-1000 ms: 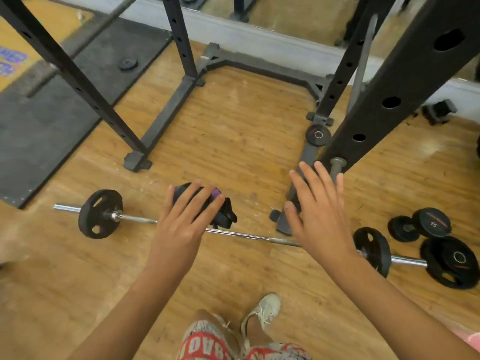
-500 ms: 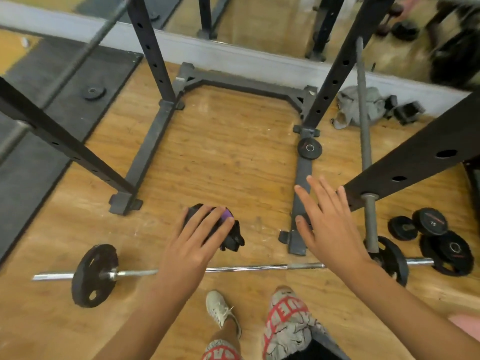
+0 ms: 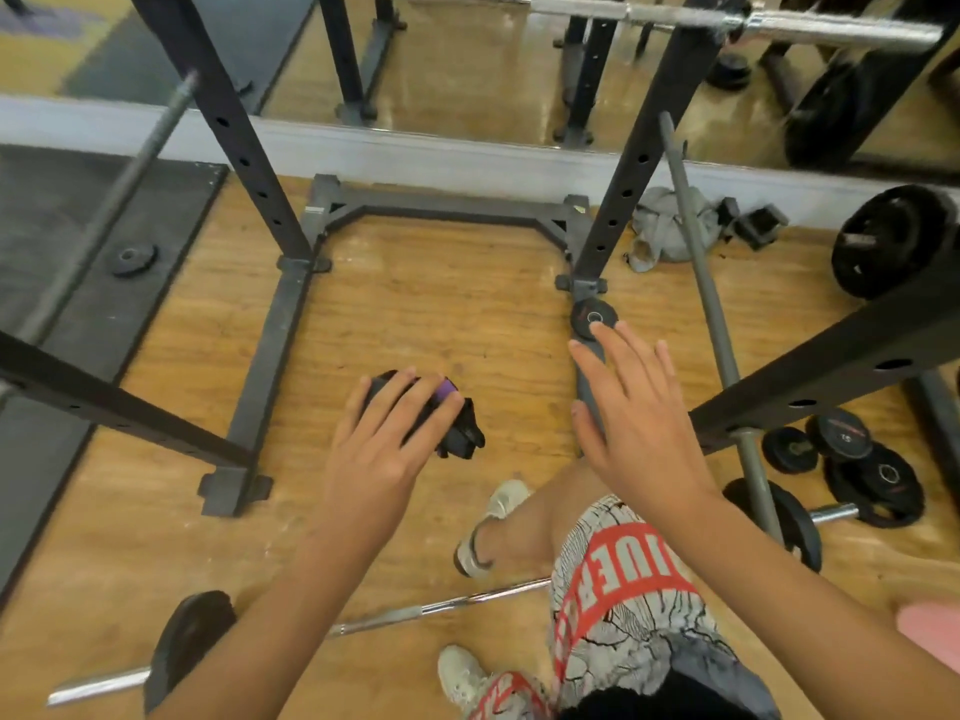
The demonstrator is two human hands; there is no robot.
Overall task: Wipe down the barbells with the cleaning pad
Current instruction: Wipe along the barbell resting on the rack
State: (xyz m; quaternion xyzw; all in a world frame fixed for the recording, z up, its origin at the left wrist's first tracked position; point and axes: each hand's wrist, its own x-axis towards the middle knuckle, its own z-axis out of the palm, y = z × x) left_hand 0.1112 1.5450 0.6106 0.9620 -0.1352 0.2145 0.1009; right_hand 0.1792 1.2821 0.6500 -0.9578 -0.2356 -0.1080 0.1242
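A chrome barbell (image 3: 441, 608) with black plates lies on the wood floor near my feet; my leg crosses over its middle. The black and purple cleaning pad (image 3: 457, 433) sits under the straight fingers of my left hand (image 3: 384, 449), which is held out over the floor inside the rack; I cannot tell how the pad is held. My right hand (image 3: 639, 423) is spread flat in the air, holding nothing. A second chrome barbell (image 3: 727, 18) rests high on the rack at the top. A grey bar (image 3: 701, 262) leans at the right.
The black squat rack's base frame (image 3: 270, 356) and uprights surround the floor ahead. Its beams (image 3: 831, 361) jut in from both sides. Loose black plates (image 3: 872, 480) lie at the right, a grey cloth (image 3: 660, 226) by the mirror wall, and a dark mat (image 3: 62, 241) at the left.
I have stepped forward over the floor barbell, which now lies beneath my legs. Both hands moved ahead into the rack, the pad staying under my left fingers.
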